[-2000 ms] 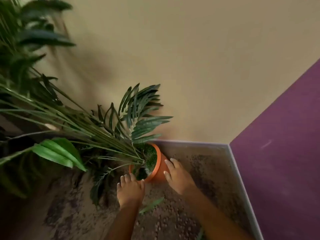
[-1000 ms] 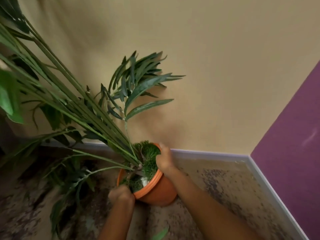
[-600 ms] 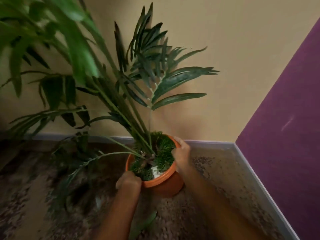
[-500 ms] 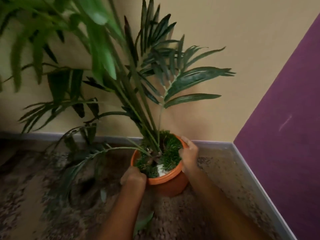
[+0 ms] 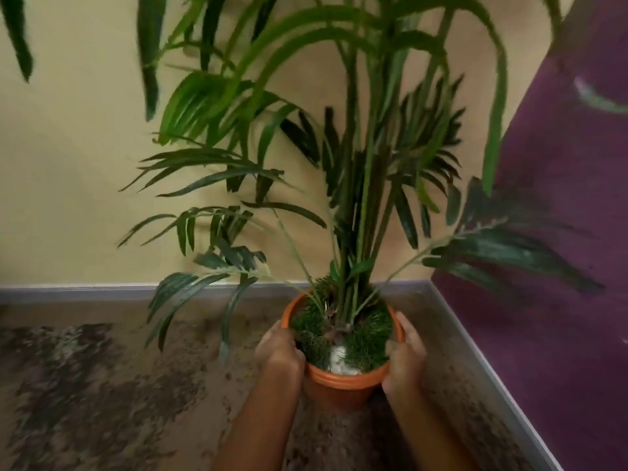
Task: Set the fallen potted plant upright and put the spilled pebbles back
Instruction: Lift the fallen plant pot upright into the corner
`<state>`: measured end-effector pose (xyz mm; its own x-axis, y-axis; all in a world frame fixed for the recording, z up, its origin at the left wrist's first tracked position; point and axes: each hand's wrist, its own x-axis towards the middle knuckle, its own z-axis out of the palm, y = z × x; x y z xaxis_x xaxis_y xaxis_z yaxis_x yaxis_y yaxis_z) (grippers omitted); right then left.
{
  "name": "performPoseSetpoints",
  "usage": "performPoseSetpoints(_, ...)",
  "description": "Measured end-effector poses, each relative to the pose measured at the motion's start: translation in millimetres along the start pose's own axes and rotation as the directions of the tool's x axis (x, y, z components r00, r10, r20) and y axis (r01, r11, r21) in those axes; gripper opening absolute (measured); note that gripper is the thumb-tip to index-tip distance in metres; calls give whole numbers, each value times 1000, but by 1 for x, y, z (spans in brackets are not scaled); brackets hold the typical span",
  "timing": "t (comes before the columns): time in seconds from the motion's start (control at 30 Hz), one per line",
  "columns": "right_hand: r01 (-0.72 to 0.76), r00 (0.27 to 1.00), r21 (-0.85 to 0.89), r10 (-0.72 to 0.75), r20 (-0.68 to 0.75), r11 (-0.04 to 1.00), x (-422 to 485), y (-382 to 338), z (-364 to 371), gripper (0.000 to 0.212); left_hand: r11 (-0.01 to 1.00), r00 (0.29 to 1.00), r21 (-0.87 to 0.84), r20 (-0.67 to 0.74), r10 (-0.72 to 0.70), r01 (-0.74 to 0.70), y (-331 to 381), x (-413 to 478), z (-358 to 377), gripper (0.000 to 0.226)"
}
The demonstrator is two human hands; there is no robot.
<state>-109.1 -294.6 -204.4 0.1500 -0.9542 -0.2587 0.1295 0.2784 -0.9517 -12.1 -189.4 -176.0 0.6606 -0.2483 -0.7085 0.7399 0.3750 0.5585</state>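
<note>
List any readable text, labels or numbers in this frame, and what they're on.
None. The pot, held by the left hand and the right hand, shows no label or print. The plant, yellow wall, purple wall and floor carry no writing. A pale smear on the purple wall is a mark, not text.

Dim, warm indoor light, soft and even, no glare. Faint leaf shadows on the wall (image 5: pixel 85 147). Motion blur on the fronds (image 5: pixel 339 96), worst at the top edge. Floor (image 5: pixel 102 385) smeared, grainy. Wide-angle bending along the skirting (image 5: pixel 492 379) at right.
</note>
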Motion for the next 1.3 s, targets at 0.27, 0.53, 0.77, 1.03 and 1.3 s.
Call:
performPoseSetpoints(0.27,176,981,-206,-153,123,963,2,13,-23,67,977,987,143,10,158,-158,-10,2,20,45)
performPoseSetpoints(0.53,280,951,-280,-224,215,918,2,22,-22,69,649,830,543,185,527,-533,-24,17,3,37)
performPoseSetpoints(0.77,270,939,-323,-173,299,907,19,16,-24,66,324,718,736,303,627,-594,-36,18,-3,31)
performPoseSetpoints(1.03,324,872,-402,-104,479,856,34,10,-33,66,217,724,799,348,595,-561,-45,8,-7,43)
performPoseSetpoints(1.3,573,771,-569,-151,619,590,-1,20,-98,50,78,582,706,509,634,-703,-94,-15,-46,57)
